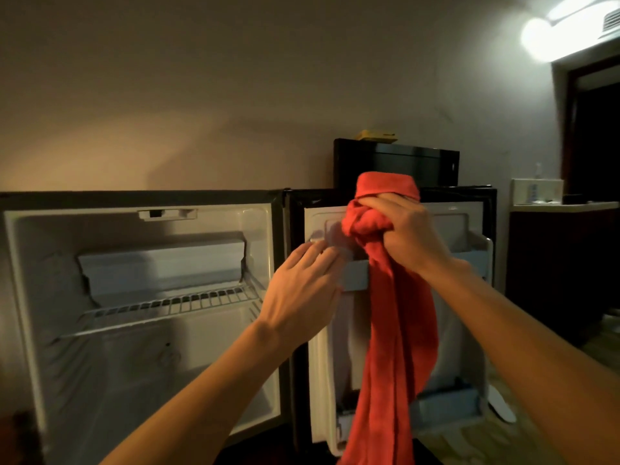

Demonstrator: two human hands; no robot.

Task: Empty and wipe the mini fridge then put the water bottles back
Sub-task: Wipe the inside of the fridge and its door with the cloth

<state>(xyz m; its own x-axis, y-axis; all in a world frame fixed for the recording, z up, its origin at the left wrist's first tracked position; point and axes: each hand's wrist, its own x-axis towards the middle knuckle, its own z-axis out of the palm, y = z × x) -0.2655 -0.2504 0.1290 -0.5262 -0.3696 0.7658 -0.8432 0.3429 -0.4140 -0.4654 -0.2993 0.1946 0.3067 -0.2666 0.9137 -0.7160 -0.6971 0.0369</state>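
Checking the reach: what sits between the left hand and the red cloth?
Head view: only the door's upper shelf rail lies between the left hand and the red cloth.

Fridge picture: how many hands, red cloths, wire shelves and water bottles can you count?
Hands: 2, the left hand open by the fridge door, the right hand gripping the cloth
Red cloths: 1
Wire shelves: 1
Water bottles: 0 in view
Total: 4
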